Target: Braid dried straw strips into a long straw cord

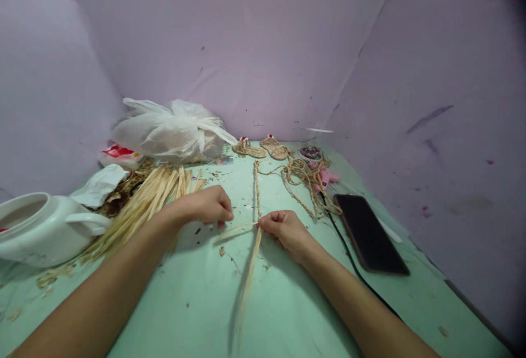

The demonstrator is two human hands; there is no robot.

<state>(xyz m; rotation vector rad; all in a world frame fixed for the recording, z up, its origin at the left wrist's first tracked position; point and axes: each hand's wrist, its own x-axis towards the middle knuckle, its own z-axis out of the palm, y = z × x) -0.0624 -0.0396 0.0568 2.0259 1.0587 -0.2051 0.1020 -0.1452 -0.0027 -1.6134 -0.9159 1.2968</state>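
Observation:
A thin braided straw cord (257, 191) runs down the middle of the table. My right hand (287, 232) pinches it at its lower end, thumb and finger pressed together. From that pinch one loose pale straw strand (238, 228) points left and another strand (251, 270) trails down toward me, blurred at its tip. My left hand (211, 205) hovers to the left of the cord with its fingers curled in. Whatever it may hold is hidden; the left-pointing strand passes just below its fingertips. A bundle of pale straw strips (143, 204) lies beyond my left forearm.
A white handled pot (45, 229) stands at left. Behind the straw sits a white plastic bag (172, 130). Two small woven sandals (249, 149) rest by the back wall. Right of the cord are a coiled braided rope (302, 177), a pink object (326, 177) and a phone (370, 234) beside a black cable (349, 259).

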